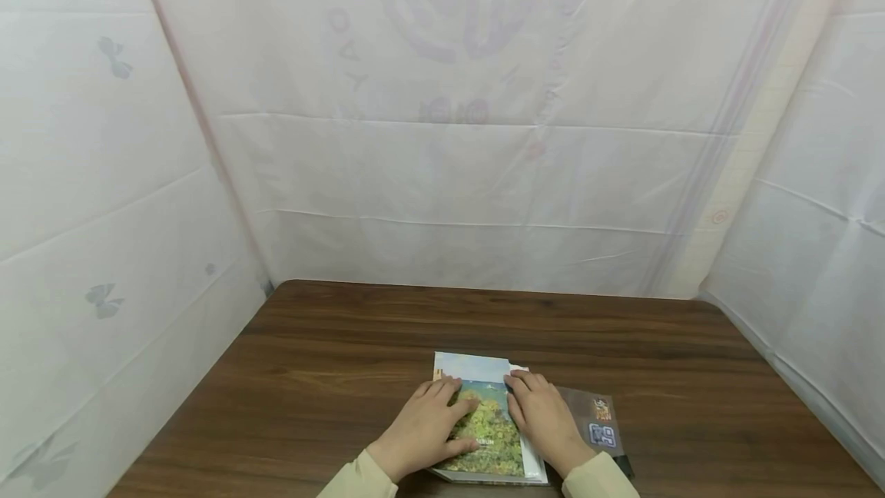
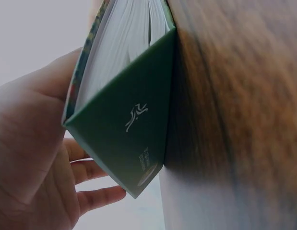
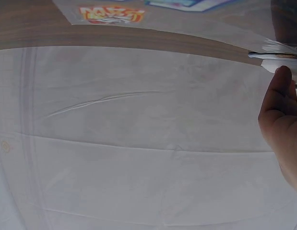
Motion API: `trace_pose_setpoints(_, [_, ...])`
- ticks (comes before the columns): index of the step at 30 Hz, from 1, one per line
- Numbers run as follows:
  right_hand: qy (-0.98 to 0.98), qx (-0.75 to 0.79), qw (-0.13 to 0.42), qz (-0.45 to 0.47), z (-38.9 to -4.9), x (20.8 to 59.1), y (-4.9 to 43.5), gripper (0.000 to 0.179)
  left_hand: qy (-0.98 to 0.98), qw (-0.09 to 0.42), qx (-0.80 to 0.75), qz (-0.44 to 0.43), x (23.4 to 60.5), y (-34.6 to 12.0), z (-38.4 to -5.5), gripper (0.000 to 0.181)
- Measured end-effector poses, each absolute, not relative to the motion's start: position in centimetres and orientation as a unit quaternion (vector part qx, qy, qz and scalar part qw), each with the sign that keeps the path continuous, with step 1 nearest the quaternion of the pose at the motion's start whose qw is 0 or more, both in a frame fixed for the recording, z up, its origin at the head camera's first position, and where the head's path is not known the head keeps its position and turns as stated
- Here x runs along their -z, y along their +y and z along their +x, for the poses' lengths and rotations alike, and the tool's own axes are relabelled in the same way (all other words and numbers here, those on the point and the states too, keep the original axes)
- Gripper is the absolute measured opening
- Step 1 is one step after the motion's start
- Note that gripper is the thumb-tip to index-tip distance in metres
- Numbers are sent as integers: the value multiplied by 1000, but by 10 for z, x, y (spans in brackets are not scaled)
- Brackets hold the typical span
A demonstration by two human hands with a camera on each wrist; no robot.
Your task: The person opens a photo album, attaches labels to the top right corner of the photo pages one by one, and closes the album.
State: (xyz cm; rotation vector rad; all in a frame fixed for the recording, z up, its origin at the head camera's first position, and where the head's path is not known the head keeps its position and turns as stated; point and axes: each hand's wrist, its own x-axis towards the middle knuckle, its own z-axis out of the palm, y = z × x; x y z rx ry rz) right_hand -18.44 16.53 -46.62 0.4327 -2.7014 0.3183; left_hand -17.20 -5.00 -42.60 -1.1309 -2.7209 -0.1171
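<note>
A photo album [image 1: 489, 425] with a painted cover of yellow-green flowers, blue water and sky lies on the table, the word ALBUM printed on it. My left hand [image 1: 430, 423] rests on the cover's left side, fingers extended and relaxed. Across the album's right edge lies my right hand [image 1: 546, 415], its fingertips on the border of the cover. In the left wrist view the green spine [image 2: 131, 112] faces the camera, with thick white pages [image 2: 122, 43] above it. White page edges show by a finger [image 3: 281, 79] in the right wrist view.
A clear plastic sleeve [image 1: 577, 403] with colourful stickers [image 1: 602, 434] and a black edge lies right of the album, partly behind the right forearm. The dark wooden table [image 1: 332, 375] is enclosed by pale cloth walls [image 1: 442, 175] at the back and both sides.
</note>
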Motion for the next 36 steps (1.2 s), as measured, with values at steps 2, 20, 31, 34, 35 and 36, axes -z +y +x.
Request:
trace_pose_setpoints(2, [-962,-113,194,155,-185,466,166,30,-918,96,40,-383,426,-49,-173,51])
trace_pose_setpoints(20, [-961,-87,207,159,-192,461,172,30,-913,120,26,-388,427,-42,-181,53])
trace_pose_setpoints(31, [-944,-104,255,181,-194,468,173,26,-919,82,57,-381,426,-52,-184,53])
trace_pose_setpoints(34, [-937,-114,275,182,-193,466,175,28,-921,84,80,-372,426,-57,-187,54])
trace_pose_setpoints(35, [-935,-117,282,181,-192,465,176,30,-922,87,87,-368,426,-60,-188,55])
trace_pose_setpoints(36, [-933,-120,289,179,-192,464,177,32,-923,91,94,-361,427,-62,-189,56])
